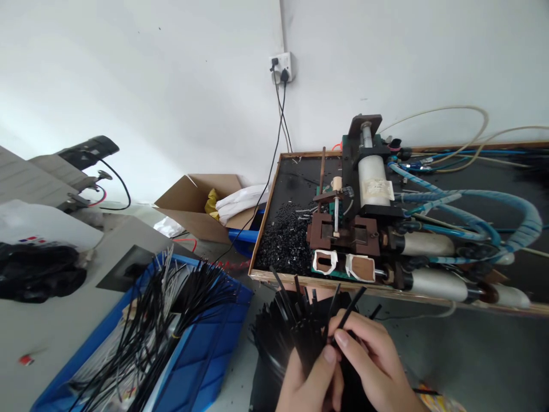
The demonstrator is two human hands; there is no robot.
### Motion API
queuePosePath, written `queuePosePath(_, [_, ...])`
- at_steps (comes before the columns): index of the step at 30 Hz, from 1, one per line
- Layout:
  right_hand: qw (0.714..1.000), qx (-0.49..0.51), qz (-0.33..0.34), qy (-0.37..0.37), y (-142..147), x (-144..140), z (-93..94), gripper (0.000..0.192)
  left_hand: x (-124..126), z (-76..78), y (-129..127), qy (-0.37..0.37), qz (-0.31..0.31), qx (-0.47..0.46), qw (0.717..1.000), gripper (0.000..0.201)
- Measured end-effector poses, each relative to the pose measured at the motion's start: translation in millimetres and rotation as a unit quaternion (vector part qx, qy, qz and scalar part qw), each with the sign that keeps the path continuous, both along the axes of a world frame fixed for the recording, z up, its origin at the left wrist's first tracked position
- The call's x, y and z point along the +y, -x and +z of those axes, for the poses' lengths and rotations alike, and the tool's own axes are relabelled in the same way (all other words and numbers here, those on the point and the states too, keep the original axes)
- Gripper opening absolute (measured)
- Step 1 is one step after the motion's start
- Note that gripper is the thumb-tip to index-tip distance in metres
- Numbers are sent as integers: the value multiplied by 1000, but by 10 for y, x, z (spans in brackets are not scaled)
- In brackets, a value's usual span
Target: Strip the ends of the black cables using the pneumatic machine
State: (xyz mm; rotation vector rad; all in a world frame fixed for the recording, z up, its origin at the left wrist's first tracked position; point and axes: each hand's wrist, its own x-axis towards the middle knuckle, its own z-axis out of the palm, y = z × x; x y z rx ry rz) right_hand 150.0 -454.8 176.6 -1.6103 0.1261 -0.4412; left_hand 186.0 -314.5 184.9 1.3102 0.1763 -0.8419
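Both hands are low in the frame at about six o'clock, working a fanned bundle of black wires held just in front of the body. The left hand is wrapped around the base of the bundle, fingers closed on it, thumb pressed up against the strands. The right hand pinches a single black wire between thumb and forefinger, its tip angling up toward one o'clock, toward the machine. That pneumatic cutting machine sits on a wooden-edged worktop at about one o'clock from the hands, its blue hoses trailing off to three o'clock. A heap of small black offcuts lies on the tray just to the machine's nine o'clock side, so by my reading a good many pieces have been through already. Over at eight o'clock a blue bin holds another large batch of black wires, and the bundle in hand is thick, so plenty looks left to do. A cardboard box rests on the floor at eleven o'clock.
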Motion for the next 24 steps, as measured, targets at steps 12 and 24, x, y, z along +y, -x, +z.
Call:
queuePosePath(12, [961, 35, 57, -268, 77, 65, -128, 49, -40, -130, -169, 147, 206, -139, 957, 36])
queuePosePath(24, [965, 226, 110, -78, 59, -54, -157, 73, -73, -133, -100, 187, 165, -68, 966, 27])
